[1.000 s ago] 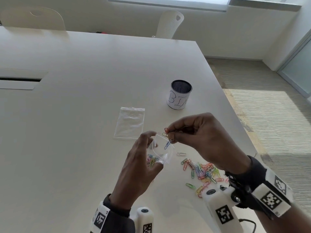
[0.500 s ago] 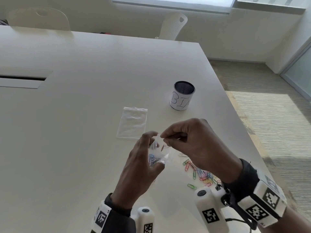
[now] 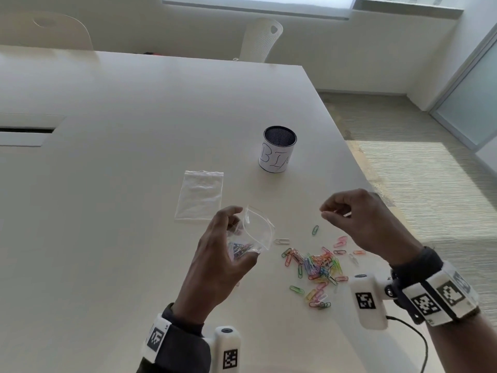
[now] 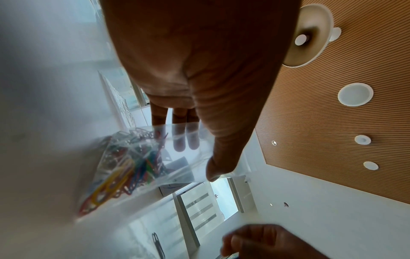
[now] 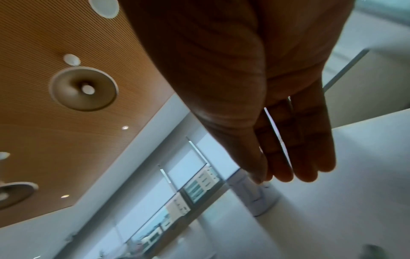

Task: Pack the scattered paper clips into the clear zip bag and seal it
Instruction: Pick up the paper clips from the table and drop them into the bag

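Holding left grip (image 3: 228, 254) on clip-filled zip bag (image 3: 254, 232), mouth agape; right grip (image 3: 357, 219) loose, empty

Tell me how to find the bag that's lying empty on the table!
On the big white table, look left of the white-wrapped mesh cup marked "BIN". The flat clear plastic zip bag lies there, unlike the open clip-filled bag held nearby.

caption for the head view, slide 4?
Left hand holds the open zip bag of paper clips; right hand hovers over the loose clips.
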